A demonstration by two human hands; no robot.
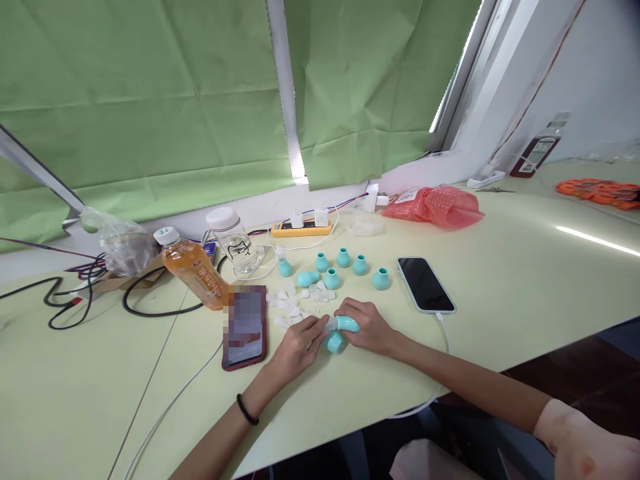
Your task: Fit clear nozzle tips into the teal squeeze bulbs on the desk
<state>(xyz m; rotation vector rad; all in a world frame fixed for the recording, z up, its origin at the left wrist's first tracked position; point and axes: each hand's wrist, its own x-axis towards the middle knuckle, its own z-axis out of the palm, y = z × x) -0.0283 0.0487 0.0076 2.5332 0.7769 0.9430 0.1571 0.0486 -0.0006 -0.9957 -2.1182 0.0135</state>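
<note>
— Right, nearest to us, just right of the red phone [245, 327]: what do we have in hand?

— Our right hand [370, 328] is closed round a teal bulb [346, 324] held sideways. Our left hand [299, 347], fingers curled, pinches the white tip [330, 323] at its end. A second bulb [335, 343] lies on the table [500, 287] between both hands.

— And beyond?

— The loose white caps [290, 308] sit just off the red phone's far right corner. Further right and back stand the spare bulbs [343, 257], then the black phone [425, 284]. Behind the red phone we see a tilted orange bottle [194, 270] and a clear jar [235, 248].

— What worries us?

— We judge that the tip could slip from so small a pinch and get lost among the caps. Our left wrist could also sweep that pile, which lies close beside it, and scatter the caps toward the red phone.
</note>
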